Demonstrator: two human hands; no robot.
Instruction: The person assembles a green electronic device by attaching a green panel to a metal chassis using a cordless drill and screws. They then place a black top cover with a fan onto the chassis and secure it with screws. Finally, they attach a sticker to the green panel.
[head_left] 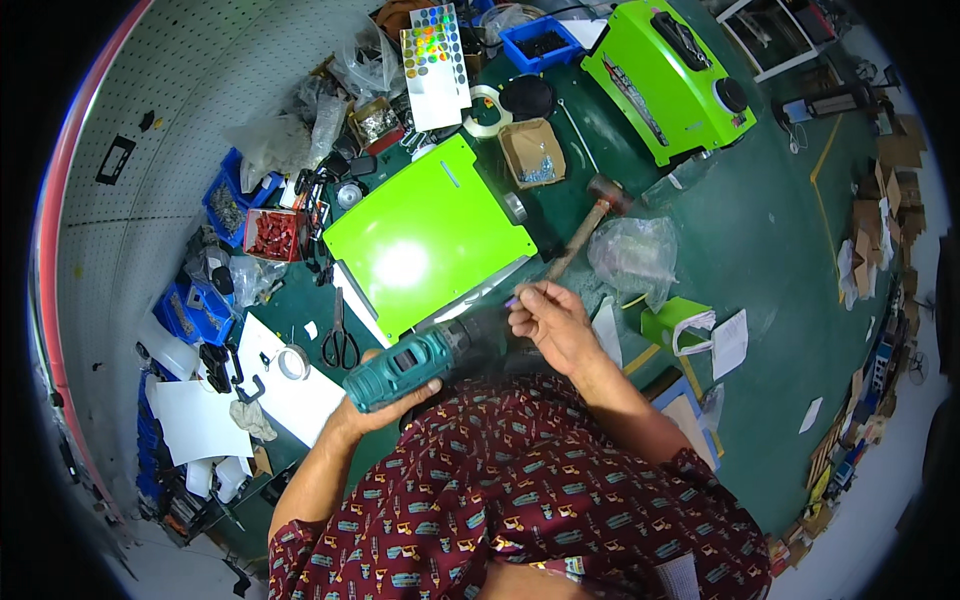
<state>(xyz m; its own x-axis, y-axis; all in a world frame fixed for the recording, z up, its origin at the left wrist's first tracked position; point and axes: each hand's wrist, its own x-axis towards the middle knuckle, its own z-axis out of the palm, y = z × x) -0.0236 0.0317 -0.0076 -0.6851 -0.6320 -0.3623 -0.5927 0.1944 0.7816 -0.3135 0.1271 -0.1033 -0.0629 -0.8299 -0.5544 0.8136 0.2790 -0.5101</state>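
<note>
Nearest the person's patterned shirt [500, 470], the left hand [392, 408] grasps a teal power drill [405, 368], its front end slanting up toward two o'clock. Taking the drill as the clock's centre, the right hand [553, 320] is between two and three, fingers pinched around a small purplish piece [512, 301], too small to identify. The drill's front end is dark and blurred close to those fingertips — if the trigger were pressed now, I judge, a turning tip could nip skin or knock the piece loose.

Scissors [341, 337] lie at ten o'clock, a roll of tape [292, 362] at nine. A glossy green panel [425, 235] spreads at twelve, near the drill; a careless swing could scratch it. Just beyond the right hand, at two, lies a wooden-handled hammer [577, 243]; an elbow or wrist brushing its handle might shove it.

Farther off, a cardboard tray [520, 150] of small fasteners sits at one — easily spilled if bumped — and beyond it, between one and two, stands a green machine [665, 95].
</note>
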